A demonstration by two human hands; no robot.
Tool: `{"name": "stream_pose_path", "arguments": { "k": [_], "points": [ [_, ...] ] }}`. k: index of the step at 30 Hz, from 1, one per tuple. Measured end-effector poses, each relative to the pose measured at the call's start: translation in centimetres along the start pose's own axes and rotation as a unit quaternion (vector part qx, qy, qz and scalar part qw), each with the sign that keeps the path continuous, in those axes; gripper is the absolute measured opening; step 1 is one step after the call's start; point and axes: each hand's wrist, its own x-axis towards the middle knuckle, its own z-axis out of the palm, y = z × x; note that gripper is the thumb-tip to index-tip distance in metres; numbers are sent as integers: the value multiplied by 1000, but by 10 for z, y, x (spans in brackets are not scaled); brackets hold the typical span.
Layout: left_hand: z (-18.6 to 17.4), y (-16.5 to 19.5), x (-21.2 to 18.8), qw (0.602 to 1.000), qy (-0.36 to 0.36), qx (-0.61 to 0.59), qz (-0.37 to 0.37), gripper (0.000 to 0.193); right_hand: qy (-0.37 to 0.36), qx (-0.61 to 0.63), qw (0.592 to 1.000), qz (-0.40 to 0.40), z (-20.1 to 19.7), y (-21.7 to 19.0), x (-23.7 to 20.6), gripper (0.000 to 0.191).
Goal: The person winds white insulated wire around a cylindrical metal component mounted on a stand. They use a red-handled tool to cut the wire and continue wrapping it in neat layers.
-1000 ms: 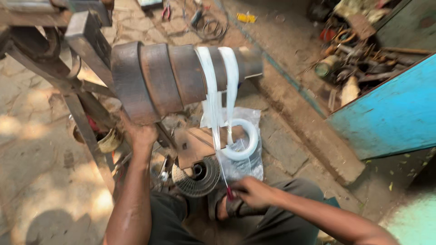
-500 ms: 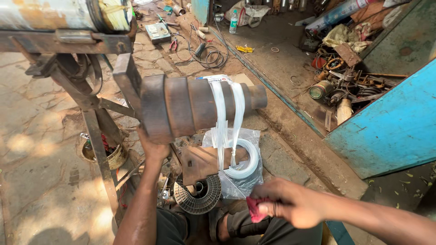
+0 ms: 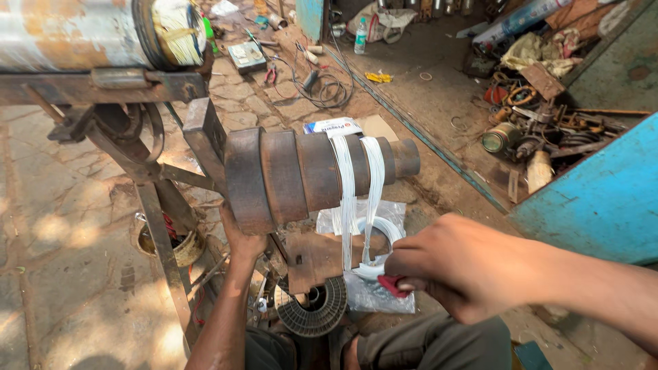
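A rusty stepped metal drum (image 3: 301, 175) sticks out from a steel frame (image 3: 147, 175) at the middle of the head view. White wire (image 3: 360, 192) loops over its narrow end in two bands and runs down to a white coil (image 3: 394, 229) lying on a clear plastic bag (image 3: 373, 291). My left hand (image 3: 243, 243) presses up under the drum's widest step. My right hand (image 3: 452, 267) is at the lower right, closed around a small red tool (image 3: 392, 284) beside the wire strands. A round finned metal core (image 3: 317, 312) lies below the drum.
A large rusted cylinder (image 3: 68, 34) with yellowish winding sits at upper left on the frame. A blue panel (image 3: 596, 199) stands at right. Scrap parts (image 3: 541, 130), cables (image 3: 322, 85), pliers and a plastic bottle (image 3: 361, 34) litter the stone floor. A metal bowl (image 3: 179, 245) sits under the frame.
My right hand rose from low by my lap to beside the wire, still on the red tool. The camera view tilted upward. My left hand stayed under the drum.
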Motion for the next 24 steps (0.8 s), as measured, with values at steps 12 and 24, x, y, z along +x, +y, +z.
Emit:
{"name": "stream_pose_path", "arguments": {
  "k": [12,24],
  "points": [
    [-13,-7,2,994,-87,11,64,74,308,-143,939,-48,-66,201,141,17],
    [-18,-8,27,958,-22,262,113,45,76,354,923,132,343,130,-22,14]
  ]
}}
